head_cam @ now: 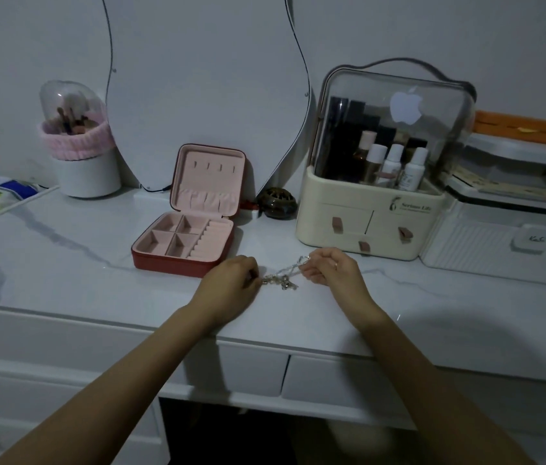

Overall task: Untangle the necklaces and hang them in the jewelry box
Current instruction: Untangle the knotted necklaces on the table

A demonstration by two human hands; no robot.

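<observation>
A white marbled counter (pixel 63 263) fills the middle of the frame, with a curved mirror (pixel 204 95) at upper centre against the wall. At right stands a cream organiser (pixel 375 223) with a clear domed lid and bottles inside. At upper left is a white cup (pixel 85 176) with a pink band, holding brushes under a clear dome. The jewelry box (pixel 191 243) sits open at centre, red outside and pink inside, its lid upright showing a row of hooks, its tray divided into compartments. A small dark round pot (pixel 278 204) lies just right of the lid. Just below the box, the left hand (pixel 231 283) and right hand (pixel 332 266) are close together above the counter. Their fingers are curled, each pinching one end of the tangled silver necklaces (pixel 285 275), which stretch between the hands.
</observation>
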